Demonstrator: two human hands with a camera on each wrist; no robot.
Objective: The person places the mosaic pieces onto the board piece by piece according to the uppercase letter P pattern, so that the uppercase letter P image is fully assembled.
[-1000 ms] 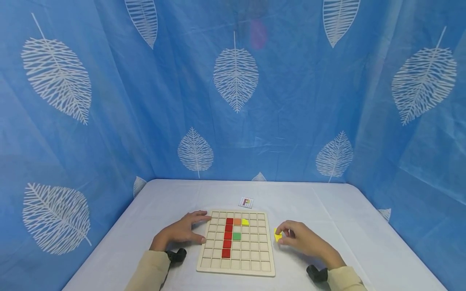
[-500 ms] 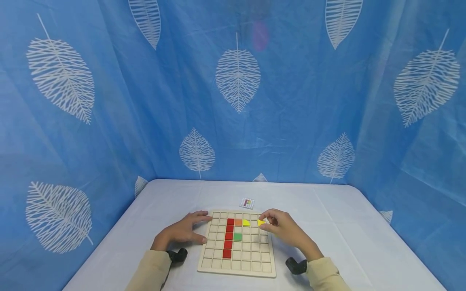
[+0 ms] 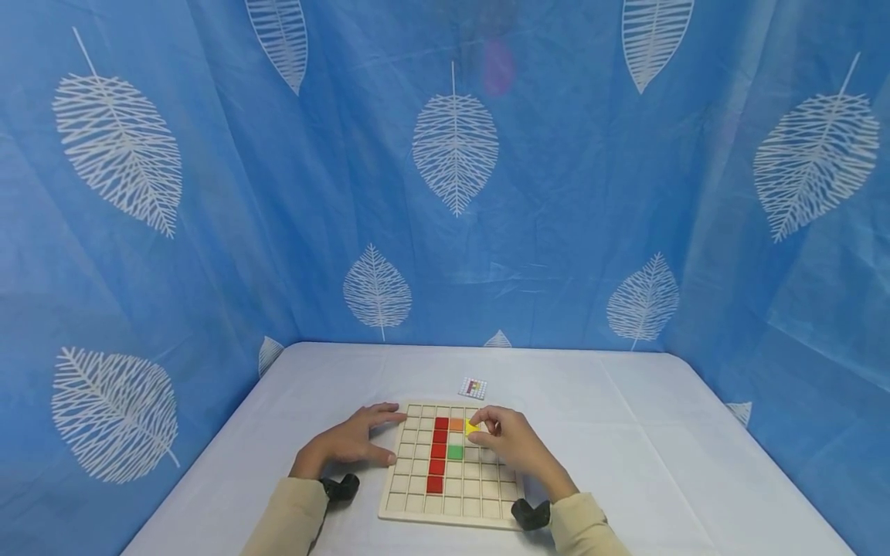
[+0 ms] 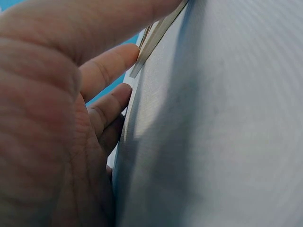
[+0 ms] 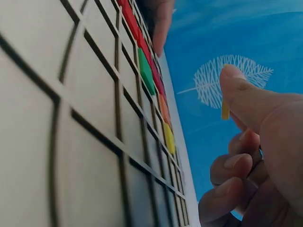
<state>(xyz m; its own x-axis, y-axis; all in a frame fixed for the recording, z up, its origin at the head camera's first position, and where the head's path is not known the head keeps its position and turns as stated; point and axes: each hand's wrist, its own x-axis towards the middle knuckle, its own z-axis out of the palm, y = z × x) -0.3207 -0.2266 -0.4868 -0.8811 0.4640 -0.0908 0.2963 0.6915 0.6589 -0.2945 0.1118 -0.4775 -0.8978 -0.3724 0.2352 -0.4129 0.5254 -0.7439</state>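
A wooden grid board [image 3: 460, 507] lies on the table. Set in its cells are a column of red tiles [image 3: 437, 450], an orange tile [image 3: 456, 425], a green tile [image 3: 455, 452] and a yellow tile [image 5: 169, 138]. My right hand [image 3: 516, 444] is over the board's far right part, pinching another thin yellow tile [image 5: 225, 109] between thumb and finger, held above the surface. In the head view the two yellow pieces overlap, partly behind the fingertips. My left hand [image 3: 351, 442] rests at the board's left edge, thumb and fingers spread.
Just behind the board lies a small pattern card [image 3: 473, 388] with a coloured grid. A white cloth covers the table [image 3: 626, 448]. Blue curtains [image 3: 556, 193] with leaf prints surround it. Each wrist wears a black camera [image 3: 531, 514].
From beside the board's right edge, my right hand has carried the yellow tile leftward over the board, to near the placed yellow tile. The left hand has stayed where it was.
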